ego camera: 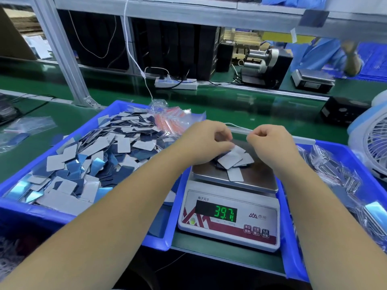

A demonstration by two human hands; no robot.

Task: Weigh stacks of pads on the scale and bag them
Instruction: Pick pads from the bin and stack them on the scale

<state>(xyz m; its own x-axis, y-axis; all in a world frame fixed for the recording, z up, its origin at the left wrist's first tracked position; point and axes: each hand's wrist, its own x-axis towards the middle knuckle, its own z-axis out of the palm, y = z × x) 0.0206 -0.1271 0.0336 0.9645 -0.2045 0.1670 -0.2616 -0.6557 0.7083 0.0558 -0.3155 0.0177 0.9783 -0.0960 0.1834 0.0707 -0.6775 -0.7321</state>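
here both hands' grip, left hand (206,141) and right hand (270,143), pinch a clear bag (238,136) above the scale (230,206).

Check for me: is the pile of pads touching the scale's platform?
Touching. The head view shows the pile of pads lying directly on the scale's steel platform, with one pad flat near the front edge and the display lit with a reading.

Scale (229,208) front panel, green display (225,213) digits 39.7, printed heading 电子天平 (203,198) at its upper left corner
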